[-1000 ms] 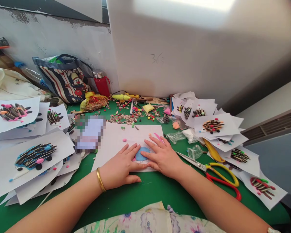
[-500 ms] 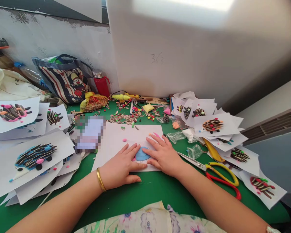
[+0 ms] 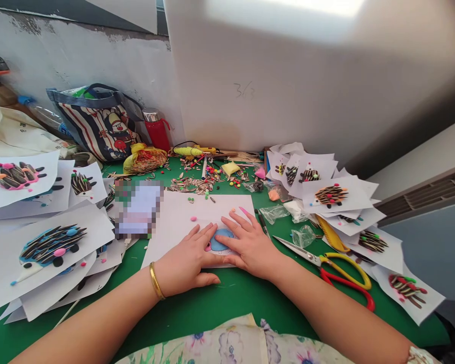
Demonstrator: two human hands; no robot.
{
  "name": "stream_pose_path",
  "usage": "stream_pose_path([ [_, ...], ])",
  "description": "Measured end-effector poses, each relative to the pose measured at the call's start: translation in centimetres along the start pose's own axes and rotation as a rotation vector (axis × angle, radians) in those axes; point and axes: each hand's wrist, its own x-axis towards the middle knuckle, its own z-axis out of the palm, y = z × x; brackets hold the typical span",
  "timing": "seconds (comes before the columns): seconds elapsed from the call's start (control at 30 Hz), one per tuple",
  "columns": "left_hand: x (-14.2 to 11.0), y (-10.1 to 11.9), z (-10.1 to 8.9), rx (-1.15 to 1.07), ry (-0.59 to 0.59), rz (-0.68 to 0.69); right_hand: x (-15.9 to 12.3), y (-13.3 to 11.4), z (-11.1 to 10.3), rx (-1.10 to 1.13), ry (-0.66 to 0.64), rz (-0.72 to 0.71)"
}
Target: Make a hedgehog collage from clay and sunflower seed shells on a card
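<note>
A sheet of white paper (image 3: pixel 170 212) lies on the green table, bearing a flattened piece of blue modelling clay (image 3: pixel 224 240) with a little pink at its left edge. My left hand (image 3: pixel 191 260) rests with fingers stretched on the paper's lower part, just left of the blue clay. Over the clay's right side my right hand (image 3: pixel 250 245) is spread, its fingertips touching the clay and paper. Neither hand grips anything. A pink clay ball (image 3: pixel 193 219) sits on the paper above my left hand; a pink strip (image 3: pixel 245 212) lies beyond my right fingers.
Scissors (image 3: pixel 326 260) with red and yellow handles lie right of my right hand. Stacks of seed-and-clay hedgehog pictures stand left (image 3: pixel 98 217) and right (image 3: pixel 358 194). Sunseeds (image 3: pixel 191 184) are scattered behind the paper. A blurred phone (image 3: pixel 140 208) and a red flask (image 3: pixel 156 131) are at left.
My right hand has shifted slightly left over the blue clay, its thumb now nearer my left hand. My left hand stays nearly in place. The whole view has moved slightly.
</note>
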Motion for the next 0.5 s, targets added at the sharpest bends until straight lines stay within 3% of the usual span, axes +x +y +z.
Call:
stream_pose_path([
  [0.3, -0.04, -0.18, 0.27, 0.008, -0.011, -0.004, -0.28, 0.45, 0.16, -0.024, -0.048, 0.081],
  [0.5, 0.00, -0.07, 0.04, 0.009, -0.041, -0.018, -0.73, 0.92, -0.36, 0.001, -0.054, 0.039],
])
